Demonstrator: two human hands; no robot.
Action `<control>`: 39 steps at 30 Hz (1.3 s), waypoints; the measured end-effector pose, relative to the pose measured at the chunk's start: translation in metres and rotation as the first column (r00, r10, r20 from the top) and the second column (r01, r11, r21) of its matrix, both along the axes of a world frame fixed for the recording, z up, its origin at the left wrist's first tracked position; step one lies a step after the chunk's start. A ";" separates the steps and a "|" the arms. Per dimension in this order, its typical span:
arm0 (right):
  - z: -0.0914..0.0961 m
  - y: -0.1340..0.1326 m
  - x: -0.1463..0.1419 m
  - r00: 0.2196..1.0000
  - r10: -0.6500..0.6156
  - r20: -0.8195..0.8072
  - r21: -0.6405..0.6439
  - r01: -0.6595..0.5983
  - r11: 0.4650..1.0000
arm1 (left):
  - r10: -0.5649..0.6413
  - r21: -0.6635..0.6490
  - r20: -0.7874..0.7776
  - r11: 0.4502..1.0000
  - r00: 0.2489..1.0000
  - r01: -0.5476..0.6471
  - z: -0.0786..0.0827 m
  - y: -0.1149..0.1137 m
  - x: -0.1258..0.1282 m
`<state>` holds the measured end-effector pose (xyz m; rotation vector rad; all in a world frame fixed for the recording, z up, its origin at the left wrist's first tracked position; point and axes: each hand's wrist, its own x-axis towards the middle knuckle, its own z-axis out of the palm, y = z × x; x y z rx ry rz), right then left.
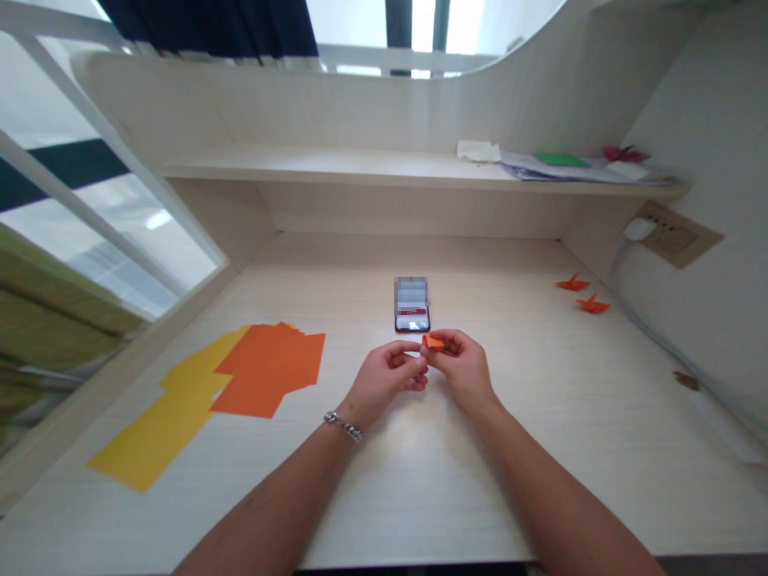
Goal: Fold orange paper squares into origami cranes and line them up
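Between my two hands, above the middle of the desk, is a small piece of folded orange paper [433,343]. My right hand [462,362] pinches it from the right with thumb and fingers. From the left, my left hand [393,370] has its thumb and fingertips closed at the paper's lower left side. The fingers cover part of the folds, so the exact shape cannot be made out. Just beyond the hands lies a phone [412,304] with its screen lit, flat on the desk.
Orange paper sheets [270,368] overlap yellow sheets [159,432] on the left. Two folded orange paper figures [593,305] sit at the right, near a cable [654,340] running from a wall socket [681,236]. A shelf [336,166] with papers [540,168] spans the back.
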<state>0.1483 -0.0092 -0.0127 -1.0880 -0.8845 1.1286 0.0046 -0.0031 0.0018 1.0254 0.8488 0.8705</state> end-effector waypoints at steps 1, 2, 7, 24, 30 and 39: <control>0.000 0.000 0.000 1.000 0.007 -0.006 -0.010 -0.007 1.000 | 0.007 0.008 -0.019 1.000 1.000 -0.007 -0.001 0.000 0.000; 0.001 0.000 0.000 1.000 0.015 -0.014 -0.022 -0.015 1.000 | 0.011 0.017 -0.034 1.000 0.999 -0.010 -0.002 0.000 0.000; 0.002 -0.001 0.002 0.994 0.086 -0.061 -0.079 -0.091 0.993 | 0.005 0.012 -0.055 1.000 0.998 -0.004 -0.001 0.002 -0.002; 0.012 -0.005 0.010 0.958 0.280 -0.067 -0.187 -0.288 0.939 | 0.163 0.056 -0.026 0.985 0.986 -0.161 0.002 0.006 -0.006; 0.011 -0.004 0.011 0.939 0.309 -0.153 -0.220 -0.337 0.915 | 0.165 0.023 0.011 0.986 0.986 -0.166 0.004 0.006 -0.006; 0.014 -0.005 0.012 0.919 0.326 -0.221 -0.203 -0.370 0.907 | 0.177 0.076 -0.017 0.982 0.984 -0.175 0.002 0.006 -0.007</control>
